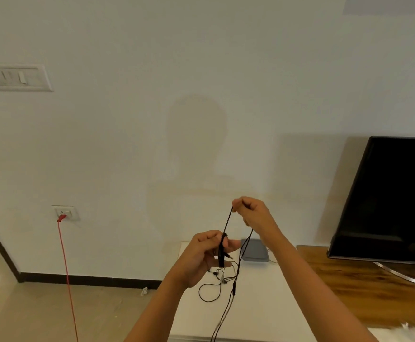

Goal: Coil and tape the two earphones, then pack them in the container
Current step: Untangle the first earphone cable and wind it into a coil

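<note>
Legible text: the switch plate (14, 77), on the wall far up and left of the table (263, 304), is blurred, and any marking on it cannot be read

Edges and room:
- The white table runs out of the bottom of the frame. Its left edge borders bare floor (41, 312).
- A wooden stand (349, 285) touches the table's right edge and carries a dark television (394, 198), which stands well clear of both arms.
- A grey container (255, 253) sits at the table's far edge, against the wall.
- Left of the table, a red cord (66, 267) hangs from a wall socket (64, 213) down to the floor, well apart from the arms.
- Open air lies above the table around both arms.

Task items:
- A black earphone (227, 222) is held in the air above the table, between the two grips.
- A second earphone (216, 273) lies loose on the table, on the near side of the container and below the left grip.

Hand pose:
- The left grip (209, 253) is closed, its fingers curled around a small bundle of the black earphone's loops above the table's far left part.
- The right grip (251, 215) is higher and nearer the wall, closed in a thumb-and-finger pinch on the same cord.
- One strand runs taut from pinch to bundle.
- The rest of the cord hangs from the right grip, passes over the table and leaves the frame at the bottom
</note>
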